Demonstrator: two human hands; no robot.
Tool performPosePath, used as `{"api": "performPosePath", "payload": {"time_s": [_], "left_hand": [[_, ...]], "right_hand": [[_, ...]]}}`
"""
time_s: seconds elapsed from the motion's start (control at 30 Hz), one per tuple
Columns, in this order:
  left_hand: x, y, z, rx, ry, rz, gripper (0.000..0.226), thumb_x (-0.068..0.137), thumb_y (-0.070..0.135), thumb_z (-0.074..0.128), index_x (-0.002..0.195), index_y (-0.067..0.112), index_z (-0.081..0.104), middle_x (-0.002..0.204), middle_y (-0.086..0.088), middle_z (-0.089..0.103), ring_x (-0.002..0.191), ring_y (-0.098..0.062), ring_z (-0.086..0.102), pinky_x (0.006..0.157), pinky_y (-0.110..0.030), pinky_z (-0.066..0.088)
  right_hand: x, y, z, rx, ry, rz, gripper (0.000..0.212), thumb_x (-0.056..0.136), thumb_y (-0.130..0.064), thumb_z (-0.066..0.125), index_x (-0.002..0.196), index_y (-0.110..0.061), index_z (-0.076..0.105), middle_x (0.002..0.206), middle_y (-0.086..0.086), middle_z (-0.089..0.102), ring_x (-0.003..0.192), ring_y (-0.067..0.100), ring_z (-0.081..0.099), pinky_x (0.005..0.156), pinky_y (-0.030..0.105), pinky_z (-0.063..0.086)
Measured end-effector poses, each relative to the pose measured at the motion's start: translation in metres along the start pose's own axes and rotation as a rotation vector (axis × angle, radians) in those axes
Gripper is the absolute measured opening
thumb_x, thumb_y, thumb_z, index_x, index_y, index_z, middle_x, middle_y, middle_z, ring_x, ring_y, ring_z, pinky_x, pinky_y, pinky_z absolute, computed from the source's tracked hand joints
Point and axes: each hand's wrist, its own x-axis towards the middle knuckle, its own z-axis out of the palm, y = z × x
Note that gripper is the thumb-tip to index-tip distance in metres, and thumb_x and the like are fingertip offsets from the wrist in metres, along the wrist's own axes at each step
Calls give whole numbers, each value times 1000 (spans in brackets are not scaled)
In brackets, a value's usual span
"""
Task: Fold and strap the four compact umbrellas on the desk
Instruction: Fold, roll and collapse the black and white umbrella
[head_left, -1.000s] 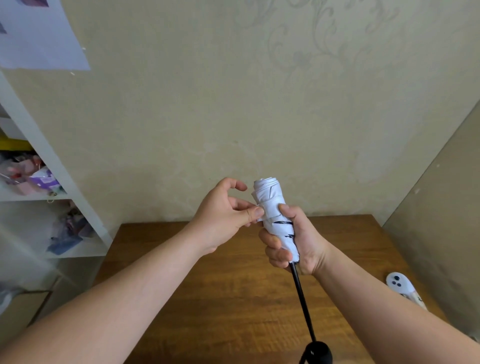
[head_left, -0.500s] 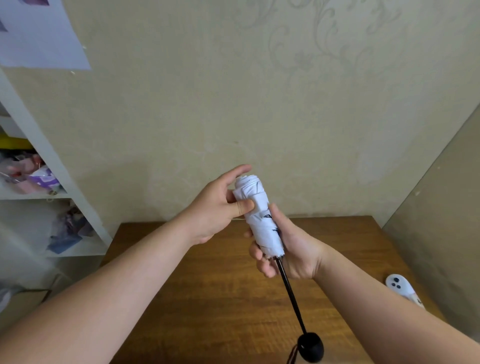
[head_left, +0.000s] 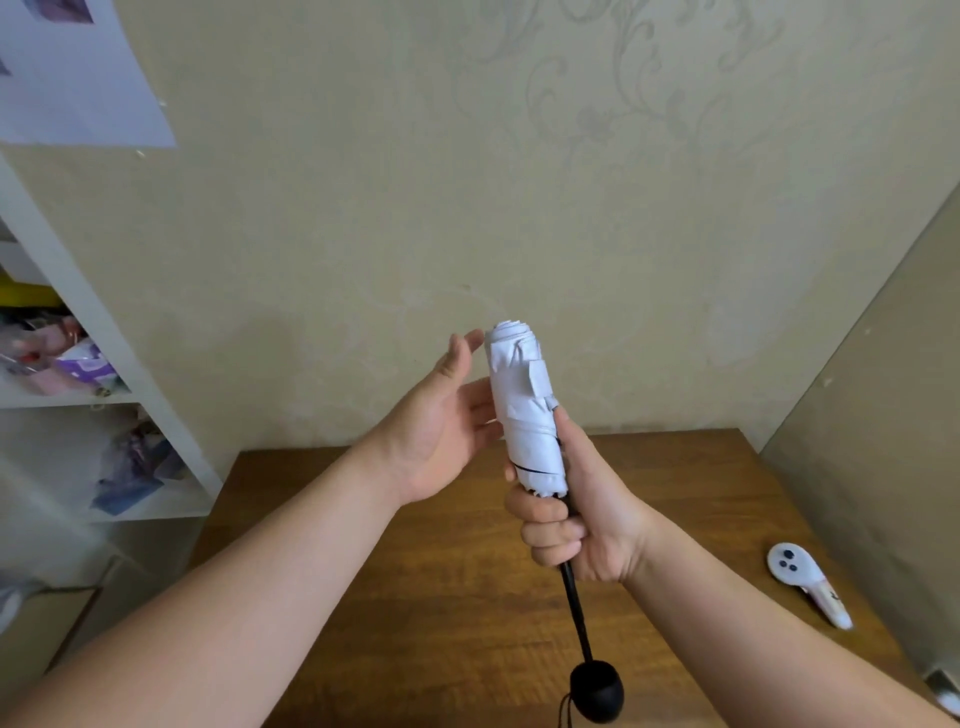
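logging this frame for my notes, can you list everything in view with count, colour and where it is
umbrella: 1, white canopy rolled up, black shaft and handle, held upright above the desk
desk: 1, brown wood, against the wall
remote: 1, white with dark buttons, right side of desk
shelf: 1, white, left, holds mixed clutter
paper: 1, white sheet, on wall upper left
wall: beige, faint floral pattern
left hand: open, beside the canopy
right hand: grips the umbrella at the canopy's lower end
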Motion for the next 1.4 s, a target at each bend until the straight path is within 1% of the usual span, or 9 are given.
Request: {"api": "performPosePath", "payload": {"time_s": [0.13, 0.27, 0.4, 0.57, 0.73, 0.9, 1.13, 1.27, 1.4], "left_hand": [[8, 3, 16, -74, 67, -19, 107, 61, 54, 96, 148, 17, 45, 133, -15, 67, 122, -36, 67, 96, -49, 59], [6, 15, 13, -77, 0, -38, 41, 93, 30, 59, 129, 10, 55, 113, -17, 67, 114, -40, 64, 91, -44, 55], [0, 16, 8, 64, -40, -5, 39, 104, 12, 53, 143, 12, 50, 128, -19, 67, 117, -44, 67, 93, -49, 55], [-6, 13, 10, 115, -15, 14, 46, 102, 22, 59, 147, 14, 48, 123, -27, 69, 100, -43, 71, 52, -35, 48], [-8, 10, 3, 59, 32, 53, 46, 102, 14, 58, 147, 14, 51, 133, -20, 68, 117, -41, 69, 99, -52, 55], [-10, 16, -3, 76, 75, 81, 47, 101, 14, 60, 146, 14, 50, 130, -21, 69, 113, -43, 70, 100, -53, 55], [7, 34, -40, -132, 409, 167, 57, 90, 33, 68, 140, 9, 57, 131, -10, 72, 122, -23, 68, 91, -43, 60], [6, 31, -66, -256, 511, 138, 31, 108, 24, 53, 134, 9, 59, 128, -12, 72, 119, -24, 68, 90, -42, 57], [-2, 20, -76, -320, 553, 157, 25, 110, 18, 47, 131, 11, 58, 118, -14, 76, 114, -27, 71, 102, -48, 53]], "right_hand": [[8, -4, 6, -2, -79, 27, 76, 82, -92, 45, 92, -19, 61, 54, -3, 34, 35, 6, 20, 37, 17, 17], [10, -5, -6, 186, -278, 102, 72, 89, -85, 47, 103, -15, 59, 54, -3, 36, 36, 7, 27, 37, 19, 22], [5, -1, -11, 212, -375, 142, 69, 92, -81, 51, 103, -13, 59, 52, -2, 36, 41, 10, 35, 42, 22, 31], [-3, -4, 1, 18, -203, 72, 75, 88, -89, 43, 108, -19, 62, 71, 4, 53, 56, 19, 55, 58, 29, 47], [-4, -6, 9, -138, 78, -71, 88, 89, -89, 29, 121, -17, 68, 95, 14, 63, 79, 35, 64, 78, 45, 54], [-8, -4, -7, -198, 208, -152, 66, 103, -66, 38, 133, -13, 63, 106, 15, 70, 84, 35, 65, 86, 48, 51], [-36, 21, -36, -285, 225, -190, 30, 93, -32, 70, 111, -8, 64, 99, 25, 67, 89, 34, 65, 79, 41, 57], [-37, 24, -63, -93, 470, -281, 19, 98, -25, 67, 114, -15, 70, 114, 16, 73, 101, 32, 74, 86, 42, 58], [-29, 33, -70, -202, 549, -253, 28, 108, -31, 53, 123, -9, 63, 98, 21, 69, 76, 35, 67, 61, 31, 56]]}}
